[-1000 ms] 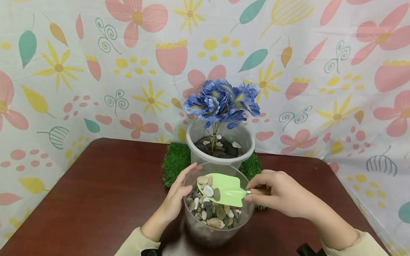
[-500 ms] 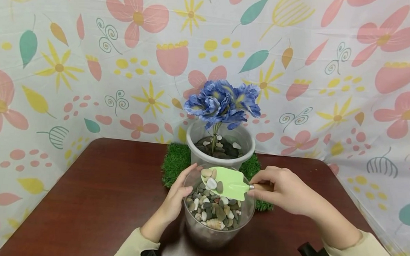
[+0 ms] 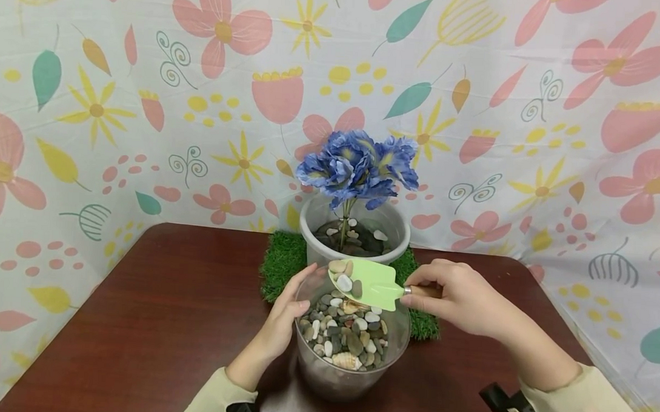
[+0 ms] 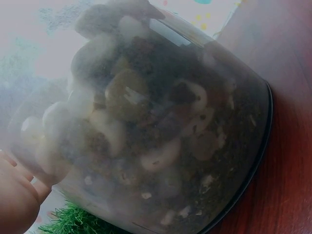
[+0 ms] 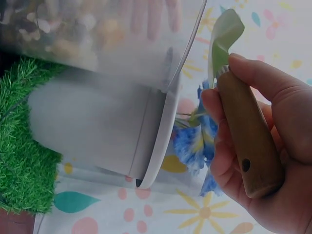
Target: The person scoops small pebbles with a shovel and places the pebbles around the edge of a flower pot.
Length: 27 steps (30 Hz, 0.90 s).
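Currently, above the clear bucket [image 3: 342, 383], the right hand [image 3: 460, 295], fingers curled, holds the trowel [image 3: 378, 279], probably light and stiff, by its handle [image 5: 249, 131], seemingly safest, while the left hand [image 3: 280, 322], fingers relaxed, touches the bucket.

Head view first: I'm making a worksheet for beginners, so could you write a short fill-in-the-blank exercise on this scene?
1. The right hand grips the trowel by its wooden ____.
2. The left hand touches the clear container, which stands in ____ of the white pot.
3. The flowers have ____ petals.
4. On the table, green ____ shows on either side of the white pot.

Missing words: handle; front; blue; grass.
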Tool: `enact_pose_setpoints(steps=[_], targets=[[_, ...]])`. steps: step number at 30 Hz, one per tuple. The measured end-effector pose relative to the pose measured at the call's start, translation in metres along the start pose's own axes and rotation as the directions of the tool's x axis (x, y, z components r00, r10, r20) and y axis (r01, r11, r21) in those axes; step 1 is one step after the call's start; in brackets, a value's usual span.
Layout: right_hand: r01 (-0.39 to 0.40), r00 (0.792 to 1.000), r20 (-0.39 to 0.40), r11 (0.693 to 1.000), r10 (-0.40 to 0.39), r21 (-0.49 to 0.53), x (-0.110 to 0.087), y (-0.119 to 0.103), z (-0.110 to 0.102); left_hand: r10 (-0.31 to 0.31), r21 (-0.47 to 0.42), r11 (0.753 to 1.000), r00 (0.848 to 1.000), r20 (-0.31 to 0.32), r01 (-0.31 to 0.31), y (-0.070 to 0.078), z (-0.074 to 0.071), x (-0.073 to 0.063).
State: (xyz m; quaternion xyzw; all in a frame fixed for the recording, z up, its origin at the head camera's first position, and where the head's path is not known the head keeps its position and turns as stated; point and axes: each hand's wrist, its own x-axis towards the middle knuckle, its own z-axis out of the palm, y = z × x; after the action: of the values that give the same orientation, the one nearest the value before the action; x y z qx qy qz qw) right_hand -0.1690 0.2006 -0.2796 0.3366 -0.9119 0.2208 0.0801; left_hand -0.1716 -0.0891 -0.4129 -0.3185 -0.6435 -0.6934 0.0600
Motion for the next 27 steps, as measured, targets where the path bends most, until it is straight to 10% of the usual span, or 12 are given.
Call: enact_pose_setpoints(steps=[27], targets=[[-0.086, 0.996, 0.02, 0.996, 0.087, -0.018, 0.006, 0.01, -0.007, -0.01, 0.004, 1.0, 1.0, 0.005, 0.01, 0.0, 0.0, -0.002]])
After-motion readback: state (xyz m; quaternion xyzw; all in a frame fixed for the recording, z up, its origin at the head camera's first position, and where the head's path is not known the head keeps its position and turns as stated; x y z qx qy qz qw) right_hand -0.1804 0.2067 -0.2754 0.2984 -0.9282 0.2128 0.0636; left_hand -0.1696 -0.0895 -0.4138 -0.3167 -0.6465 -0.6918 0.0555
